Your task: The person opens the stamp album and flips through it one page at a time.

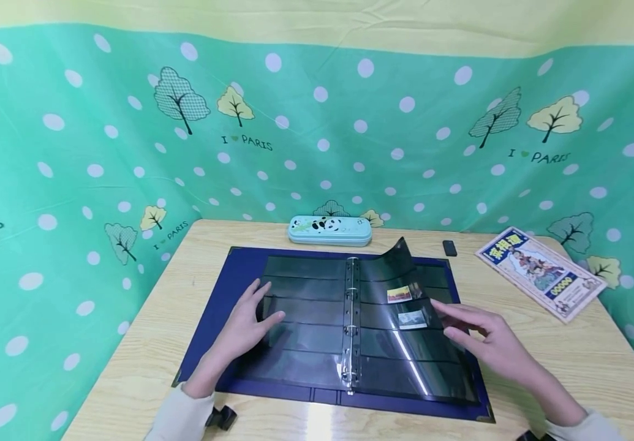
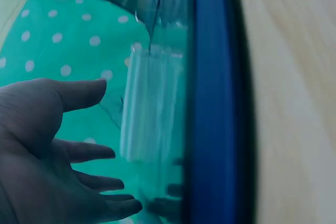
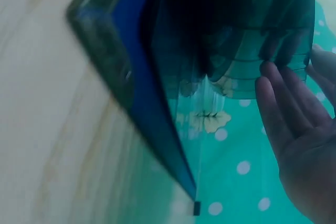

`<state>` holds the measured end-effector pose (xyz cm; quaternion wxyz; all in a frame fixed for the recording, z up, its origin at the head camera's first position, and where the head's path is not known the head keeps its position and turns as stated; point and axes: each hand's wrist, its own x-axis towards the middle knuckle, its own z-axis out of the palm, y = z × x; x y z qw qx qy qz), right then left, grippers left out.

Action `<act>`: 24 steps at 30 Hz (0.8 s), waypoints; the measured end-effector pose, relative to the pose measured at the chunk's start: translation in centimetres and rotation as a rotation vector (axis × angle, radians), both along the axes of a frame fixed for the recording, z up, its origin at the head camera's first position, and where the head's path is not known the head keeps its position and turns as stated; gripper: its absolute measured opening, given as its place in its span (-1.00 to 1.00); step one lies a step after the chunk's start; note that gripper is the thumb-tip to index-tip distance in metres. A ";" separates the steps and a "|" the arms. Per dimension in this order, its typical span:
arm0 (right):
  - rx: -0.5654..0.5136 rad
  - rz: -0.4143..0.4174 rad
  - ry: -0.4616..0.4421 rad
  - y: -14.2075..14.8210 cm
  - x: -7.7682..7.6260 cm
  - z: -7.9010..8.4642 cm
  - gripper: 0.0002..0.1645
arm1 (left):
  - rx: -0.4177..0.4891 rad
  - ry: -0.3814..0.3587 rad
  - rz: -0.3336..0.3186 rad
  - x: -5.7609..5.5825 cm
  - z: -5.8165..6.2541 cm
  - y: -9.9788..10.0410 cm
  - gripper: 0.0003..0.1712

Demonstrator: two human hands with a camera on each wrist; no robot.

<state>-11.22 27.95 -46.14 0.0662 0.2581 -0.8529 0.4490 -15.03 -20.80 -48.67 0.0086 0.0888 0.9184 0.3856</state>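
Observation:
A stamp album with a dark blue cover point(image 1: 214, 312) lies spread on the table. Metal rings point(image 1: 352, 306) down its middle hold black pocket pages. My right hand point(image 1: 487, 337) pinches the outer edge of the right page point(image 1: 388, 349) between thumb and fingers; that page bends upward, its far corner raised. Two stamps sit in its pockets, one yellow and red point(image 1: 399, 294), one pale grey-blue point(image 1: 413, 320). Over the outer edge of the left page point(image 1: 311, 309) is my left hand point(image 1: 245, 324), fingers spread and holding nothing. In the left wrist view, its fingers point(image 2: 94, 182) extend beside the glossy page.
Behind the album stands a light blue panda pencil case point(image 1: 330, 230). A small black object point(image 1: 449, 248) lies at the back right, near a colourful printed booklet point(image 1: 539, 272). A green dotted cloth point(image 1: 317, 147) hangs around the wooden table point(image 1: 129, 380).

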 end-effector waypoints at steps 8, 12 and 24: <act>0.094 0.071 0.050 -1.6 0.6 0.9 -0.29 | 0.081 0.008 -0.060 0.9 3.4 3.5 -0.23; 0.030 0.139 0.005 -2.4 0.9 1.2 -0.19 | 0.147 0.037 -0.086 1.6 4.3 5.5 -0.29; 0.047 0.190 -0.067 -4.9 1.4 1.6 0.00 | 0.336 0.037 -0.218 3.3 4.1 10.0 -0.14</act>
